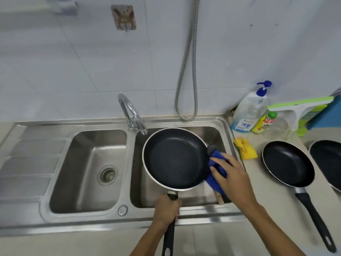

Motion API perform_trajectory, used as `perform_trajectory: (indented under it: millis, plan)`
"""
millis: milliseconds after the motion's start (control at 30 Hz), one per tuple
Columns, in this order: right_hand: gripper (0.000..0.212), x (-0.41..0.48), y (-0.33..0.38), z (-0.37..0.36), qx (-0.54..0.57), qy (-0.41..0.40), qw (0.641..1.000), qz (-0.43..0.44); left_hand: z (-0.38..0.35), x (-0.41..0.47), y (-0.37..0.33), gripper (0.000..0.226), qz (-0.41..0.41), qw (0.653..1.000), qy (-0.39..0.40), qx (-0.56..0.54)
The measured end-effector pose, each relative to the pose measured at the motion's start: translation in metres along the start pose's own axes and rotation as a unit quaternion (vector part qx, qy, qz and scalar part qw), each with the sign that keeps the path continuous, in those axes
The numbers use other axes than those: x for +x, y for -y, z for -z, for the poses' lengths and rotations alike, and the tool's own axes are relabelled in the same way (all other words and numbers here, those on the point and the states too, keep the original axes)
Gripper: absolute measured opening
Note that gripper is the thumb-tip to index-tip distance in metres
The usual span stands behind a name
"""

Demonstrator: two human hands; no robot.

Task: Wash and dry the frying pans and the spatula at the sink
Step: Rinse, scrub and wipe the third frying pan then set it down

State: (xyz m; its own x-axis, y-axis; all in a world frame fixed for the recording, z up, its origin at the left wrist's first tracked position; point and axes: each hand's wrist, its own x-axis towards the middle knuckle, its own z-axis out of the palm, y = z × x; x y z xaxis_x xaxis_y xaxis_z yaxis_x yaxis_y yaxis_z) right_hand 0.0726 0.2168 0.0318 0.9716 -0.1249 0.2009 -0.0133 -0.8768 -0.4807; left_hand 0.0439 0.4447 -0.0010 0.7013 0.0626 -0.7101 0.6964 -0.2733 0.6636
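A black frying pan (175, 157) hangs over the right basin of the steel sink (184, 218). My left hand (166, 209) grips its black handle near the pan's base. My right hand (232, 176) holds a blue cloth (215, 169) against the pan's right rim. Below the cloth a wooden end (220, 198), perhaps the spatula's handle, pokes out inside the basin. A second black pan (287, 163) lies on the counter to the right, handle toward me. A third pan (328, 159) is cut off by the right edge.
A chrome faucet (131, 115) stands behind the divider between the basins, and the left basin has a drain (107, 174). A yellow sponge (245, 147) lies on the counter beside soap bottles (249, 109). A green-and-white squeegee (299, 109) sits in the back right corner. A metal hose (186, 71) hangs on the wall.
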Motion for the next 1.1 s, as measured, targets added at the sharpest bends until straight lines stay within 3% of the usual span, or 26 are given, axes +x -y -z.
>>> perform_trajectory:
  millis: [100,200,267,400,533,667,867,1033,1100]
  plan:
    - [0.036,0.031,0.067,-0.064,-0.019,0.109,0.989,0.1,0.007,-0.001,-0.004,0.012,0.001,1.0,0.025,0.009]
    - [0.048,0.042,0.108,-0.126,-0.079,0.307,0.936,0.151,0.019,0.0,-0.008,0.01,-0.007,0.999,0.049,0.017]
    - [0.046,0.045,0.118,-0.144,-0.126,0.361,0.906,0.182,0.03,0.001,-0.007,0.011,-0.013,0.998,0.06,0.016]
    - [0.045,0.06,0.122,-0.155,-0.172,0.315,0.905,0.23,0.048,0.004,-0.006,0.014,-0.034,0.997,0.061,0.026]
    - [0.045,0.108,0.12,-0.17,-0.203,0.316,0.914,0.154,0.057,0.0,-0.005,0.012,-0.048,0.996,0.075,0.029]
    - [0.045,0.149,0.073,-0.151,-0.236,0.311,0.917,0.08,0.064,0.007,-0.005,0.01,-0.05,0.996,0.065,0.014]
    - [0.054,0.09,0.033,-0.114,-0.195,0.316,0.928,0.038,0.06,0.018,-0.015,0.013,-0.065,0.995,0.072,0.036]
    - [0.069,0.037,0.075,-0.102,-0.121,0.35,0.92,0.124,0.038,0.014,-0.02,0.007,-0.067,0.993,0.085,0.048]
    - [0.063,0.045,0.098,-0.109,-0.128,0.35,0.917,0.143,0.035,0.013,-0.02,0.006,-0.074,0.992,0.083,0.052]
